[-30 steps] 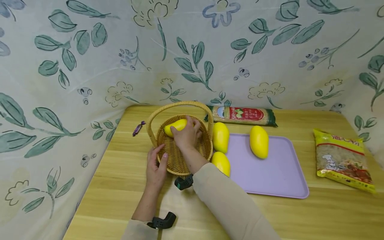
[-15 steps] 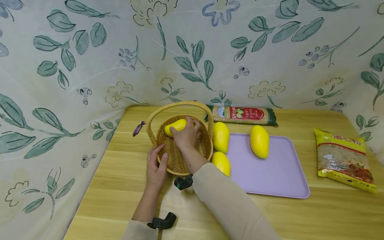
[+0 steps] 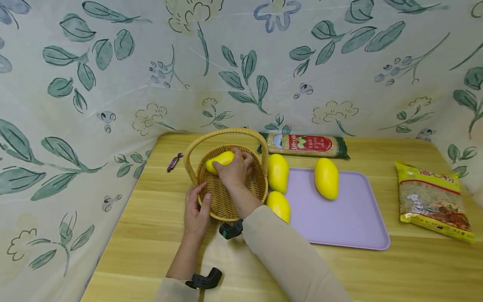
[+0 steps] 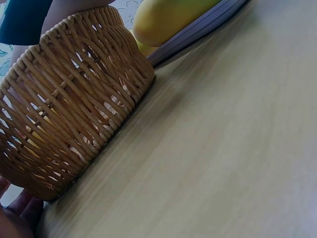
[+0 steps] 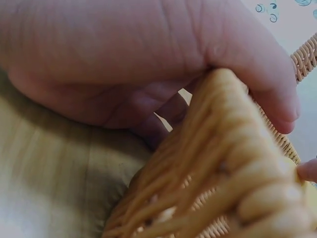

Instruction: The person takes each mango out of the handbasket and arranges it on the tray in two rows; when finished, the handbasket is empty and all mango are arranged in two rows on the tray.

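A round wicker basket (image 3: 222, 197) with a tall arched handle stands on the wooden table. Inside it, toward the back, lies a yellow mango (image 3: 220, 161); my right hand (image 3: 235, 170) reaches in and grips it, thumb on the near left side, other fingers over its right end. My left hand (image 3: 197, 214) holds the basket's left rim, thumb inside; the right wrist view shows this thumb (image 5: 270, 94) hooked over the rim with the fingers along the outside. Beneath the mango, the basket's bottom is partly hidden by my right hand.
Right of the basket is a lilac tray (image 3: 347, 222). One mango (image 3: 326, 178) lies on it; two more, a back one (image 3: 277, 173) and a front one (image 3: 278, 205), lie at its left edge. Around are a noodle pack (image 3: 305, 144), a yellow bag (image 3: 434, 201) and a purple candy (image 3: 175, 162).
Almost nothing moves. My right hand stays on the mango, which sits very slightly lower and further left; my left hand keeps its place on the basket rim.
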`<state>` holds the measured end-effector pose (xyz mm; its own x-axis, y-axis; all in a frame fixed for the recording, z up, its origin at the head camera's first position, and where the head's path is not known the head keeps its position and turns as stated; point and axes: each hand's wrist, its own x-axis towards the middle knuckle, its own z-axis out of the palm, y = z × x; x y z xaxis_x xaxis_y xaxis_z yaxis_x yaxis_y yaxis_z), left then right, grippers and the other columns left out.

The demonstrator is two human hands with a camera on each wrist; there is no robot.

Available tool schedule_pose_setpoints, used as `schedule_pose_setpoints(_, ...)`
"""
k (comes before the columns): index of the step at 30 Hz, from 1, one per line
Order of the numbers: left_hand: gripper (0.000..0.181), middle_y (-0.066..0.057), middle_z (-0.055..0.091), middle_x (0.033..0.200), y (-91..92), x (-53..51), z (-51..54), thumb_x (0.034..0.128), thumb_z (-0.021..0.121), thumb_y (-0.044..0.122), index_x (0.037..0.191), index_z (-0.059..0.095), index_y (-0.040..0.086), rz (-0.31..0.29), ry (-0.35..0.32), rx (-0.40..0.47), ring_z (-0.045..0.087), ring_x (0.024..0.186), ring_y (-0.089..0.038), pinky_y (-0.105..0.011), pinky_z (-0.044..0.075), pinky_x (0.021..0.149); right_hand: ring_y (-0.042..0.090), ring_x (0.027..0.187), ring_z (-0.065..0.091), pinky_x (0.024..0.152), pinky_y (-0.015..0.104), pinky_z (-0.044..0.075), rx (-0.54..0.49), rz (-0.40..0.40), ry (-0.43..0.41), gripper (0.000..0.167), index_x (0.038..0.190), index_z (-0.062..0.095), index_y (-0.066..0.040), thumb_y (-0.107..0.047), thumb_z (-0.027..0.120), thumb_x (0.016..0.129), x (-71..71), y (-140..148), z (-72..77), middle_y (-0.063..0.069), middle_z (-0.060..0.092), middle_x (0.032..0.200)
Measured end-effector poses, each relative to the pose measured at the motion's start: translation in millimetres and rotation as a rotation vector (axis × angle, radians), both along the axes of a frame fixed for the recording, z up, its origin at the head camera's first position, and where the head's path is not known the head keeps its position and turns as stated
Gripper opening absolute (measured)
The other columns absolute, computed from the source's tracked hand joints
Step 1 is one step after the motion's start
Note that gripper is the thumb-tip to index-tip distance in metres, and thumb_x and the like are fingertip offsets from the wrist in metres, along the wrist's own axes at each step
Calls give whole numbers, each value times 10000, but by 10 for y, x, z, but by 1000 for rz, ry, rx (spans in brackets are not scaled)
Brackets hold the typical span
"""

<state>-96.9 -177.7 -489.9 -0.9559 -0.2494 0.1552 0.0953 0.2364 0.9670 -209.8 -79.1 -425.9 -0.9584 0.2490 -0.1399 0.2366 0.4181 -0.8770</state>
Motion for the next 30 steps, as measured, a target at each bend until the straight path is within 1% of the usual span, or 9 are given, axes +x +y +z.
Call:
schedule_pose_setpoints(6, 404, -166, 270, 1637, 11, 0, -9, 1051, 536, 233, 1438, 547, 118, 0, -12, -7, 179, 1562, -384, -651, 185, 1230, 417, 1328, 382, 1046, 496, 445, -29, -7, -25, 744, 1418, 519, -264, -414, 879, 785, 19, 18, 26, 204, 349, 1487)
schedule_pose_setpoints(9, 405, -172, 273, 1635, 15, -2, -6, 1051, 535, 235, 1437, 548, 110, 2, -11, -7, 184, 1560, -390, -653, 192, 1226, 400, 1280, 438, 1027, 494, 463, -58, 6, -34, 753, 1416, 506, -273, -451, 871, 782, 34, 29, 53, 219, 385, 1438)
schedule_pose_setpoints(12, 406, -185, 293, 1620, 18, -5, 2, 1046, 540, 225, 1430, 552, 91, 10, 1, -7, 217, 1546, -394, -649, 203, 1224, 367, 1210, 504, 996, 477, 493, -107, 12, -32, 754, 1410, 503, -266, -459, 869, 780, 62, 38, 96, 207, 387, 1416)
schedule_pose_setpoints(15, 407, -199, 318, 1600, 17, -10, 13, 1041, 545, 213, 1423, 556, 75, 15, 13, -13, 248, 1532, -396, -644, 209, 1223, 340, 1157, 543, 963, 454, 517, -156, 10, -24, 752, 1394, 508, -254, -449, 879, 769, 108, 41, 160, 193, 375, 1409)
schedule_pose_setpoints(19, 405, -204, 312, 1610, 23, -14, 31, 1033, 543, 209, 1414, 563, 74, 19, 8, -29, 224, 1540, -408, -656, 201, 1220, 320, 1133, 557, 938, 431, 536, -219, 17, 2, 754, 1382, 518, -249, -439, 889, 754, 191, 71, 274, 182, 375, 1408)
schedule_pose_setpoints(22, 406, -200, 301, 1622, 23, -15, 36, 1031, 539, 208, 1415, 564, 76, 21, 4, -35, 200, 1549, -410, -662, 196, 1220, 325, 1143, 557, 945, 433, 543, -260, 26, 30, 746, 1376, 526, -252, -426, 894, 751, 261, 116, 382, 189, 368, 1429)
schedule_pose_setpoints(25, 400, -183, 320, 1612, 18, -17, 25, 1035, 538, 204, 1415, 565, 84, 19, 7, -38, 220, 1544, -394, -657, 201, 1221, 334, 1144, 564, 947, 442, 546, -259, 44, 43, 747, 1383, 524, -261, -422, 890, 753, 328, 184, 494, 196, 367, 1449)
schedule_pose_setpoints(27, 391, -172, 349, 1592, 15, -20, 11, 1034, 540, 191, 1410, 570, 87, 19, 18, -33, 253, 1531, -375, -637, 202, 1229, 346, 1144, 567, 943, 449, 550, -246, 72, 42, 758, 1401, 512, -265, -415, 883, 758, 377, 238, 562, 204, 355, 1468)
schedule_pose_setpoints(30, 376, -154, 389, 1562, 14, -23, -3, 1032, 546, 172, 1398, 581, 94, 22, 33, -32, 289, 1513, -343, -603, 200, 1239, 337, 1132, 572, 912, 445, 554, -189, 129, 40, 791, 1442, 478, -295, -423, 862, 762, 454, 337, 646, 194, 374, 1475)
